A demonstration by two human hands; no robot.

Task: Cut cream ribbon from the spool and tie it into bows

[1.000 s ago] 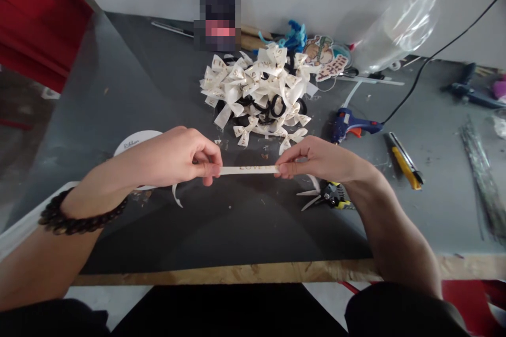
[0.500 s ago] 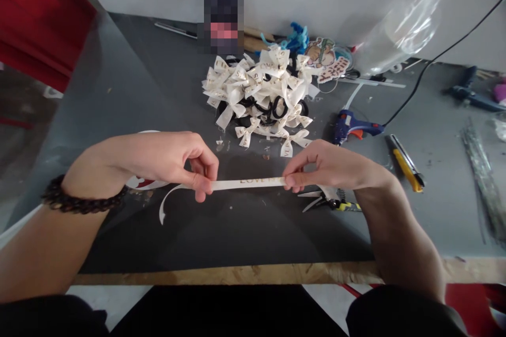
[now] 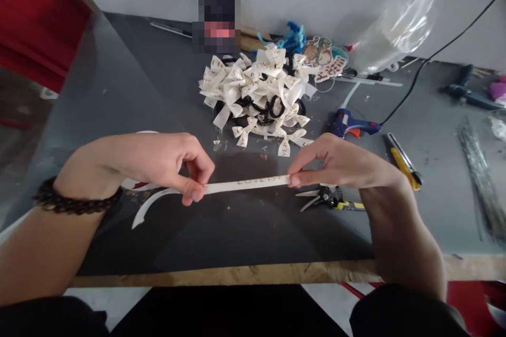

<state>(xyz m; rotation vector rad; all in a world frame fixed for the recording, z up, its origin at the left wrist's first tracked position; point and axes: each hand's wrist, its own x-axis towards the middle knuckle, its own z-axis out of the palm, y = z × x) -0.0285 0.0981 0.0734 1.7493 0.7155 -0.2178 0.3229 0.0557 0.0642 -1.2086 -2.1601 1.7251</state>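
Note:
A white ribbon [image 3: 247, 185] with gold lettering is stretched nearly level between my two hands, above the dark work surface. My left hand [image 3: 174, 166] pinches it between thumb and fingers, and a loose tail curls down to the left. At the other end my right hand [image 3: 324, 163] pinches the ribbon near its tip. Beyond the hands lies a heap of white ribbon bows [image 3: 256, 84] with black bands among them. Just below my right hand rest the pliers [image 3: 332, 199] with yellow-and-black handles. A round white-and-red item is partly hidden behind my left wrist.
To the right are a blue glue gun [image 3: 351, 124] with a black cord, a yellow utility knife [image 3: 405, 163] and a bundle of thin wires [image 3: 480, 174]. A clear plastic bag [image 3: 403, 31] stands at the back. The wooden table edge [image 3: 221, 275] runs close to my body.
My hands have drawn slightly apart, so the ribbon span between them is longer. The loose tail at the left has swung outward to the left. The view has shifted slightly.

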